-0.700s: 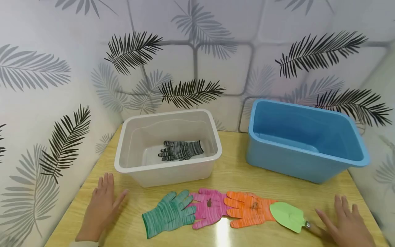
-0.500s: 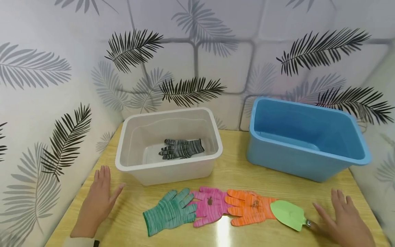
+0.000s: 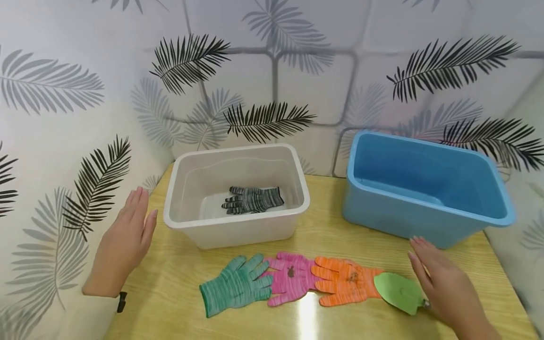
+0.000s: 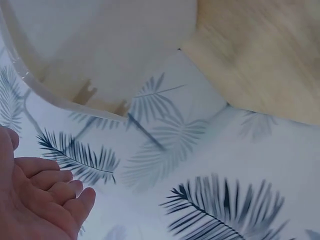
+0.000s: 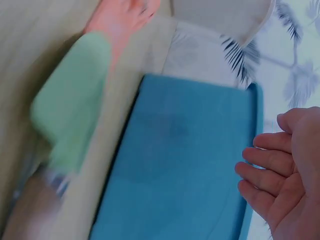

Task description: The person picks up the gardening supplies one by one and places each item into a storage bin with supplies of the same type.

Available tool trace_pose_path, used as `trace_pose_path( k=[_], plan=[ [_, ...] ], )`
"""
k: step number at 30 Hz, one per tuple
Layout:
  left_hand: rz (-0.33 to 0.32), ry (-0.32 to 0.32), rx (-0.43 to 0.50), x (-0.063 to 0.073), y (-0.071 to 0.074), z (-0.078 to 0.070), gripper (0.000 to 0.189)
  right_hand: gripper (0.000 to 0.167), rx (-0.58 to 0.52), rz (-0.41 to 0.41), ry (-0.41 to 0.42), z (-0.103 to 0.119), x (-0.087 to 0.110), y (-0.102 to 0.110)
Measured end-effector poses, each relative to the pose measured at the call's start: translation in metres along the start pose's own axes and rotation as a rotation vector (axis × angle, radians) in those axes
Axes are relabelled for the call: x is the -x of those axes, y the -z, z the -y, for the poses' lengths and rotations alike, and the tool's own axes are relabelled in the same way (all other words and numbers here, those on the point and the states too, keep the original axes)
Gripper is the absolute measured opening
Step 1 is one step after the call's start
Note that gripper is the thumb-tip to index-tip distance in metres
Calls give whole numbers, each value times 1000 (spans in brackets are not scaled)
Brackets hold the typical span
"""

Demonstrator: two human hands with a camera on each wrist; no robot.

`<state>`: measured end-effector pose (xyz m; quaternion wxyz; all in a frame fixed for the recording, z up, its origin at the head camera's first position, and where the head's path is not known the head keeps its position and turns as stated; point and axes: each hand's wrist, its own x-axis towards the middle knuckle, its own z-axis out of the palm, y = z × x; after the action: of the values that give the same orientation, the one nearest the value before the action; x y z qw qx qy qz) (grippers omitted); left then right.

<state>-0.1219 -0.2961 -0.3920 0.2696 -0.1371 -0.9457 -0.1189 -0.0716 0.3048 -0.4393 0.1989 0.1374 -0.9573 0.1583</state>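
Observation:
My left hand (image 3: pixel 124 236) hovers left of the white bin (image 3: pixel 238 233), fingers extended and holding nothing. Inside that bin lies a black-and-grey striped glove (image 3: pixel 253 200). My right hand (image 3: pixel 446 283) is raised over the handle end of a green garden trowel (image 3: pixel 398 292), its fingers straight; it hides most of the handle in the head view. In the right wrist view the trowel's brown handle (image 5: pixel 30 210) shows apart from the hand. A row of gloves lies on the table: green (image 3: pixel 238 285), pink (image 3: pixel 293 278) and orange (image 3: pixel 348 281), overlapping, with the trowel blade over the orange cuff.
A blue bin (image 3: pixel 399 212) stands at the back right, behind the trowel. The wooden table (image 3: pixel 178 302) meets a wall (image 3: pixel 306 85) with leaf-patterned covering at the back and sides.
My left hand has lifted and moved forward beside the white bin. The right hand has risen and shifted left, over the trowel's handle. The gloves and bins stay put.

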Motion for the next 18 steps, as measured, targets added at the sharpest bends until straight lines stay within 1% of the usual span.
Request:
trace_pose_path(
  k=[1,5,8,10,12,16,18],
  plan=[
    [2,-16,-5,-5,1,-2,55,43,-1,-22,28,5,-4,-1],
    [47,-59,-17,-25,3,-8,52,40,-13,-134,171,20,-20,-7],
    [66,-85,-26,-40,1,-10,51,36,-31,-190,254,31,-31,-13],
    [86,-90,-32,-49,-2,-10,51,41,-42,-207,289,39,-38,-17],
    [118,-87,-36,-58,-5,-10,50,49,-48,-202,312,48,-43,-22],
    [184,-63,-29,-77,-13,-6,50,48,-67,-196,360,68,-55,-29],
    [207,-47,-18,-85,-19,-4,51,47,-91,-218,401,79,-63,-33]
  ],
)
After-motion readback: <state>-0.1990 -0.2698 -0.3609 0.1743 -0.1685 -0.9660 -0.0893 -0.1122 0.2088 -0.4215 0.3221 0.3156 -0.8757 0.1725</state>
